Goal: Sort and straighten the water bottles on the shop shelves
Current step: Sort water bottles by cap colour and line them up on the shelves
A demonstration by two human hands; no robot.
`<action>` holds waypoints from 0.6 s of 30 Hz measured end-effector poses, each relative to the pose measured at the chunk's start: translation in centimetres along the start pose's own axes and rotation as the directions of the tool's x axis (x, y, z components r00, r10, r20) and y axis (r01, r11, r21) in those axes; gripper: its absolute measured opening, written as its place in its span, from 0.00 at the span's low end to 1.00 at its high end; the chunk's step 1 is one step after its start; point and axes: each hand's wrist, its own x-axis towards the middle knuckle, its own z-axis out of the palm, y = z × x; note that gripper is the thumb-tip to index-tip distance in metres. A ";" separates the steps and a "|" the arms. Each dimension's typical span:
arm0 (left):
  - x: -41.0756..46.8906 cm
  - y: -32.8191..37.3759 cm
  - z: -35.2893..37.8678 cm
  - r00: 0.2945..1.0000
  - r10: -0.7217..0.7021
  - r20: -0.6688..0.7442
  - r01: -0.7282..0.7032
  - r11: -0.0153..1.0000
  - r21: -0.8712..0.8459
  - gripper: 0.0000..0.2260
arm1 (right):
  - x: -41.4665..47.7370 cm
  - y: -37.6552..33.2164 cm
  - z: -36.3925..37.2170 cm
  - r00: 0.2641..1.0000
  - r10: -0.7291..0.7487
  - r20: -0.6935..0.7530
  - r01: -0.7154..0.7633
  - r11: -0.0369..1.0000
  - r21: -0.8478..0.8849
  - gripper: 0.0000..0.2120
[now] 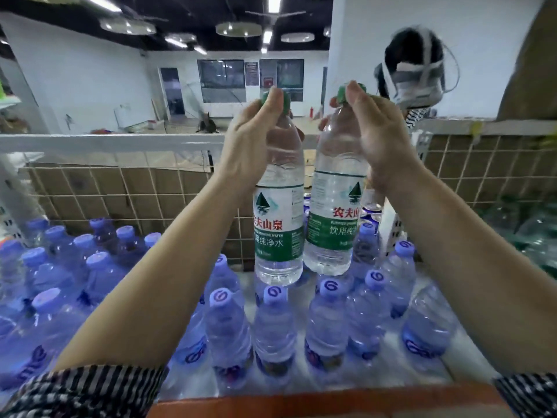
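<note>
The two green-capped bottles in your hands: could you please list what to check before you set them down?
1. Left hand grip on the left bottle at its cap: ok, fingers pinch it.
2. Right hand grip on the right bottle at its cap: ok.
3. Both bottles held clear above the purple-capped bottles: ok.
4. Labels facing front: left ok; right turned partly aside, not ok.
5. Free spot for them on the shelf: cannot tell.

We count two green-capped bottles [278,206] and more than fifteen purple-capped bottles [274,327] on the shelf [461,369]; blur prevents an exact tally.
</note>
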 end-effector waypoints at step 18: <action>-19.2 -5.0 23.0 0.960 -0.258 0.112 0.270 0.955 -0.121 0.16 | -24.7 0.7 -20.2 0.953 0.220 -0.209 -0.241 0.967 -0.080 0.20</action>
